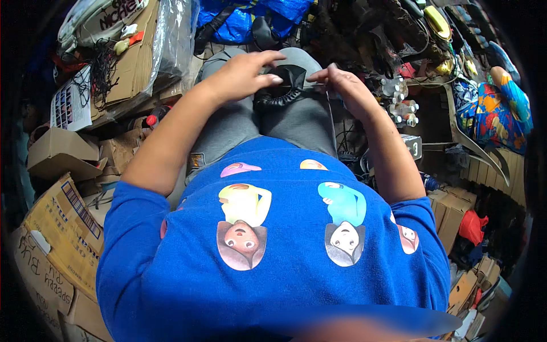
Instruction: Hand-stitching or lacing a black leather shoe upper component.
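Note:
A black item with a ridged, gathered edge lies across my lap on grey trousers; it looks like a shoe upper, but its kind is not clear. My left hand reaches over its left side, thumb and forefinger apart, the thumb tip at the black material. To the right of it, my right hand is raised with thumb and fingers drawn together. A thin pale line, perhaps a thread, runs down below these fingers. Whatever they pinch is too small to make out.
Flattened cardboard and an open cardboard box crowd the left side. Ahead is a blue plastic bag. On the right stand several small clear bottles, a curved metal piece and a colourful patterned cloth.

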### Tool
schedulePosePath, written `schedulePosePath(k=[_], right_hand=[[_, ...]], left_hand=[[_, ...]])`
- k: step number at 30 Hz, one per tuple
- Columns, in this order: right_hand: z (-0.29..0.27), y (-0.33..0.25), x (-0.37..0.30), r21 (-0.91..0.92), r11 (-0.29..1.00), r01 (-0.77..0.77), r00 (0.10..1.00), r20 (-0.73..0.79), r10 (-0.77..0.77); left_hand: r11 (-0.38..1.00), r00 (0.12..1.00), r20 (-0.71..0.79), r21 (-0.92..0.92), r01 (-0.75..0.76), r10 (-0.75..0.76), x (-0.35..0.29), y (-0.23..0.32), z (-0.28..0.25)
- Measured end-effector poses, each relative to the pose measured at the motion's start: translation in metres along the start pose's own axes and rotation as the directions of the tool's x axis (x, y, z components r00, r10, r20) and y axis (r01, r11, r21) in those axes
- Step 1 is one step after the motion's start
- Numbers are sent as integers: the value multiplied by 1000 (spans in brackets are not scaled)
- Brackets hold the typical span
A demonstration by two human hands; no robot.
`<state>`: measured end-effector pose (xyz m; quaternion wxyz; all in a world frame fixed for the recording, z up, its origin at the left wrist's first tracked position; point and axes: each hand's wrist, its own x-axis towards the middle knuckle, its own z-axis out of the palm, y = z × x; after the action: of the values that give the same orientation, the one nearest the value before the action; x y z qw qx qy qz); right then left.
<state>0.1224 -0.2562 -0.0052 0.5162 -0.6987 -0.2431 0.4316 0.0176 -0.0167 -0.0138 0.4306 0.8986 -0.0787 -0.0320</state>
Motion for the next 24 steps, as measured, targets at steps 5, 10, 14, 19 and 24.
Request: schedulePosePath(k=[5, 10, 14, 19, 24], right_hand=[[17, 13, 0, -597, 767, 234, 953, -13, -301], [19, 20, 25, 558, 733, 388, 817, -576, 6], [26, 13, 13, 972, 151, 182, 982, -171, -81], [24, 20, -27, 805, 560, 197, 978, -204, -51], [-13, 28, -57, 518, 855, 12, 958, -252, 139]], left_hand=[[930, 992, 40, 356, 95, -117, -41, -14, -37], [706, 917, -301, -707, -32, -260, -15, -13, -26], [-105, 987, -34, -993, -51, -160, -3, 18, -2], [-73, 995, 80, -994, 84, 60, -14, -61, -26], [688, 903, -26, -657, 308, -429, -41, -64, -79]])
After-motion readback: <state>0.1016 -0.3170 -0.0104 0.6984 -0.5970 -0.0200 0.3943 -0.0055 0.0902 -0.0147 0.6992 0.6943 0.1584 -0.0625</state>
